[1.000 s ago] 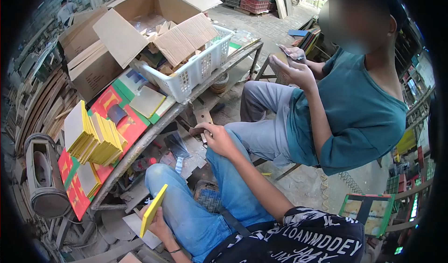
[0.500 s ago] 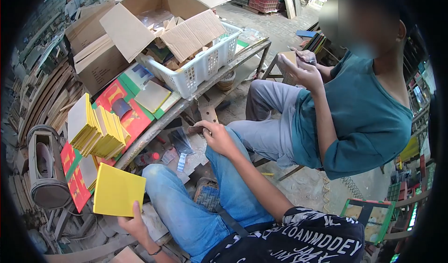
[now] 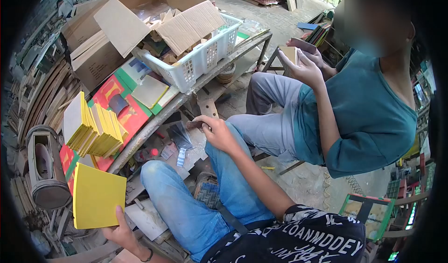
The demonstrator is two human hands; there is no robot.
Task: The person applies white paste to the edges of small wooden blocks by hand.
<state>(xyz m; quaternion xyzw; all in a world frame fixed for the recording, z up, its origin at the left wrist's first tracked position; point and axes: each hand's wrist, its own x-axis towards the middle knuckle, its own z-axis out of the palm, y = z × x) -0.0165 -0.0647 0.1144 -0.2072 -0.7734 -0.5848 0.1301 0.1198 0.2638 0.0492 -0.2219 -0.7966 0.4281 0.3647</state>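
My left hand (image 3: 122, 232), at the lower left, grips a flat square yellow board (image 3: 99, 195) by its lower right corner, thumb on the face. The board is tilted up toward me, in front of the bench end. Resting on my knee, my right hand (image 3: 217, 132) pinches a small brown piece of sandpaper (image 3: 194, 125), partly hidden by the fingers. Above the yellow board, a stack of yellow-edged boards (image 3: 95, 130) stands on the bench. Another yellow-edged board (image 3: 150, 91) lies flat farther along, beside a dark curved scrap (image 3: 118, 104).
A white plastic basket (image 3: 189, 74) with a cardboard box (image 3: 190, 28) of wood pieces stands on the bench (image 3: 154, 132). To the right sits a co-worker (image 3: 359, 109) holding a small wooden block (image 3: 290, 54). A red-capped bottle (image 3: 148, 154) lies below the bench edge.
My left hand has moved left and slightly down with the yellow board. My right hand stays on the knee. The co-worker's hands have shifted, and a brown sheet now shows beside their block.
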